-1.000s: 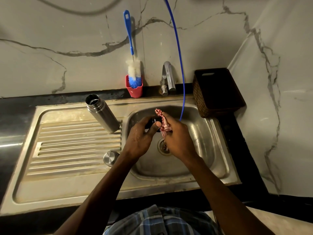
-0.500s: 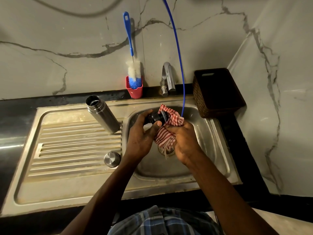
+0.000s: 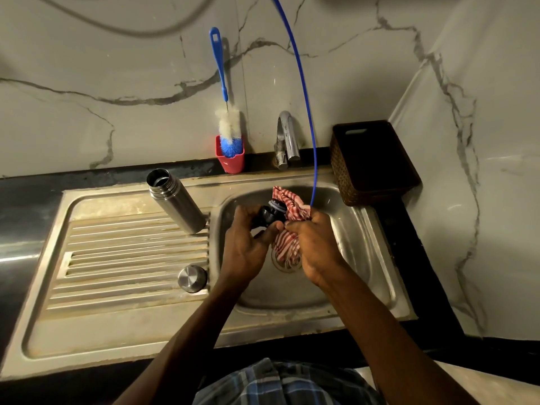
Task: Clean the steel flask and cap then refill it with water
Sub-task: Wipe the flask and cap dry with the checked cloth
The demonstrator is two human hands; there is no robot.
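Over the sink [image 3: 377, 258], the left hand [image 3: 245, 249] grips a black stopper [image 3: 268, 216], its fingers curled round it. The right hand [image 3: 314, 244] clutches a red-and-white striped cloth [image 3: 292, 209] bunched against the stopper's grey end, with more cloth hanging below toward the drain. The steel flask [image 3: 175, 200] stands open and upright on the ribbed drainboard [image 3: 117, 258], left of the sink. A steel cap [image 3: 192, 278] sits on the drainboard near its right edge. A bottle brush [image 3: 228, 124] stands in a red cup [image 3: 232, 162] beside the tap [image 3: 287, 138].
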